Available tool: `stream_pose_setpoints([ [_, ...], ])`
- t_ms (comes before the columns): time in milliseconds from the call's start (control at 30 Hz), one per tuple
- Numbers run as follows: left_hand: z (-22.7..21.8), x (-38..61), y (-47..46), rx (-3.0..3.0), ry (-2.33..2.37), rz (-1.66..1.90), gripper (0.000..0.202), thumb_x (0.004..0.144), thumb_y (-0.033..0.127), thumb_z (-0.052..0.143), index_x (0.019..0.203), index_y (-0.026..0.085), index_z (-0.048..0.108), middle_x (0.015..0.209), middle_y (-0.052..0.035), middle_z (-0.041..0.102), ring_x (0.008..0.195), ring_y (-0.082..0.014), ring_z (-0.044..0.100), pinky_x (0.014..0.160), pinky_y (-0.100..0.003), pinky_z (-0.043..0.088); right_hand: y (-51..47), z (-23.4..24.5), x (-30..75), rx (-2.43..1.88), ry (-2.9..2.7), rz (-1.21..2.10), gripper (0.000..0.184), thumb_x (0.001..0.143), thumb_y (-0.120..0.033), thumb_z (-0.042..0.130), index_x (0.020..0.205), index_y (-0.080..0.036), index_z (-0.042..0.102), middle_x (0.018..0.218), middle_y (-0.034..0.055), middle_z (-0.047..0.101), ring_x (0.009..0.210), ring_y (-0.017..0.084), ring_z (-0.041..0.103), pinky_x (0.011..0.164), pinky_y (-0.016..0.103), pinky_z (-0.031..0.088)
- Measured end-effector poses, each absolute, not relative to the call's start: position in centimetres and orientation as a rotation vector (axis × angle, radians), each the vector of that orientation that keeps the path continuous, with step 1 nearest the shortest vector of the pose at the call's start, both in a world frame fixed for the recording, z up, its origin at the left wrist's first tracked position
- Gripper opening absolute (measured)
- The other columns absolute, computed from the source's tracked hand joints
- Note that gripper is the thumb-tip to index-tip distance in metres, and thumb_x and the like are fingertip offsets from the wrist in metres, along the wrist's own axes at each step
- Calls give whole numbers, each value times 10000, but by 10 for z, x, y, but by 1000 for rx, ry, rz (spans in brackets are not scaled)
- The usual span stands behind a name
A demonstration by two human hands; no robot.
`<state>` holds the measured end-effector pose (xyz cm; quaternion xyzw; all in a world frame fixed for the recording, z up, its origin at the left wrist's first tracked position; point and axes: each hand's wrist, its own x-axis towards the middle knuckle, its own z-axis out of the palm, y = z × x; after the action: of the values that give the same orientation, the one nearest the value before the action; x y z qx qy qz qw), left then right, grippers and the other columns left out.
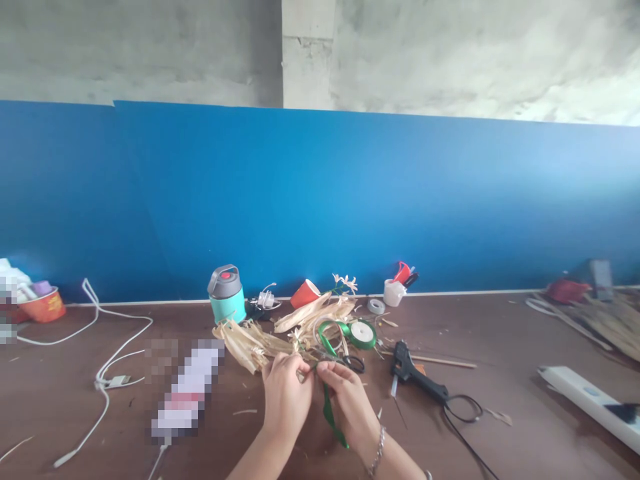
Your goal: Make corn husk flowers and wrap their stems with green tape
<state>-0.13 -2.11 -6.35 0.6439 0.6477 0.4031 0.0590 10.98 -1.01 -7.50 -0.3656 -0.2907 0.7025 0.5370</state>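
Note:
My left hand (287, 389) and my right hand (349, 400) meet at the fingertips low in the middle, both closed in a pinch. A strip of green ribbon (329, 417) hangs down from the right fingers. What the left fingertips pinch is too small and hidden to name. Just above that hand shows a small pale flower (296, 343); I cannot tell whether it is held. Dry corn husks (245, 343) lie behind the hands. Beyond my right hand is a green ribbon spool (363, 334), near black-handled scissors (354, 363).
A black glue gun (417, 373) with its cable lies to the right, beside a thin wooden stick (445, 361). At the back stand a turquoise flask (227, 303), a tipped orange cup (305, 293) and a white cup (394, 293). White cables (107, 360) trail at left; a white power strip (590, 403) lies right.

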Motion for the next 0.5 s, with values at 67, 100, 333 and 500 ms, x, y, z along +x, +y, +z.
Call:
stream_pose_setpoints([
  [67, -63, -2, -20, 1878, 1963, 1206, 154, 735, 239, 591, 585, 205, 593, 660, -11, 647, 751, -231, 606, 773, -384, 374, -10, -76, 110, -892, -701, 1663, 238, 551, -297, 798, 596, -144, 621, 542, -8, 607, 492, 104, 517, 513, 213, 383],
  [100, -62, -2, -20, 1850, 1961, 1194, 162, 732, 250, 591, 576, 206, 595, 657, -13, 650, 750, -234, 610, 776, -388, 377, -10, -76, 110, -898, -704, 1662, 235, 552, -298, 797, 598, -144, 625, 540, -7, 608, 490, 105, 518, 508, 213, 380],
  [333, -62, -2, -20, 1867, 1979, 1178, 150, 723, 230, 573, 579, 211, 611, 650, -11, 660, 750, -233, 611, 789, -402, 373, -9, -78, 109, -937, -744, 1637, 266, 534, -337, 803, 605, -139, 640, 515, -7, 584, 495, 116, 509, 507, 225, 373],
  [500, -62, -2, -20, 1913, 2024, 1155, 127, 718, 190, 578, 596, 201, 613, 667, -20, 666, 763, -239, 609, 789, -405, 367, -8, -77, 111, -1031, -934, 1439, 316, 568, -417, 775, 596, -138, 628, 520, -23, 552, 475, 90, 435, 473, 212, 326],
])
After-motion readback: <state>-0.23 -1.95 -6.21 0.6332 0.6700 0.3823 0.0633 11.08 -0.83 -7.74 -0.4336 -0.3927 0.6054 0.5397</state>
